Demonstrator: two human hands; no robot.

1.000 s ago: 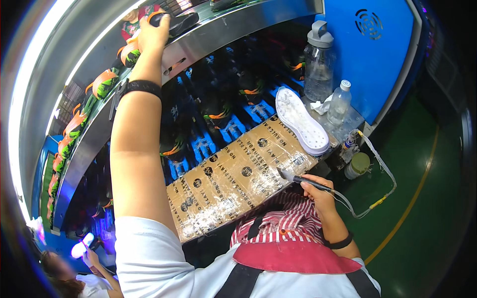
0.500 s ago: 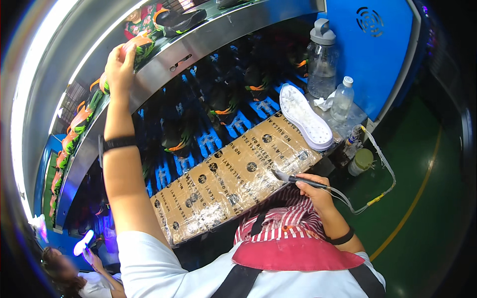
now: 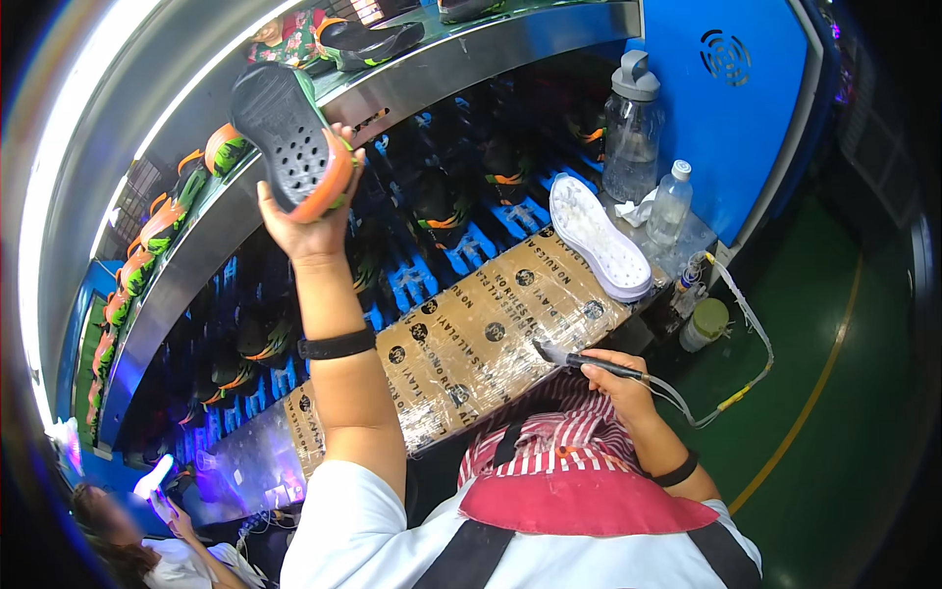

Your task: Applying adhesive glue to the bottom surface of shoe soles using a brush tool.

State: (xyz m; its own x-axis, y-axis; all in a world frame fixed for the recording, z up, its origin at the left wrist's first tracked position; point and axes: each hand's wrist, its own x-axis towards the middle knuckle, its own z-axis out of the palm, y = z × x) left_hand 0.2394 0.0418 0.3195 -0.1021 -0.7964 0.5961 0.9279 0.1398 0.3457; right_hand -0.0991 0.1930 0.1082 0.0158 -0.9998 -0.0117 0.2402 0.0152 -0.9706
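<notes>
My left hand is raised at the upper left, its fingers wrapped around the orange end of a shoe upper. The upper's black underside, dotted with small holes, faces me, and green and orange show along its sides. Low over the near edge of the taped cardboard, my right hand grips a black-handled brush; a pale tube trails from the handle's back end. A white shoe sole rests on the cardboard's far right end, with a whitish, wet-looking patch inside it.
A curved conveyor carries several black, green and orange shoe uppers. Below it, more shoes sit on blue racks. A large water jug, a small bottle and a lidded container stand at right. Another person works at lower left.
My left hand has lifted the shoe upper off the conveyor and brought it right and nearer, underside toward me. My right hand and the brush have barely moved.
</notes>
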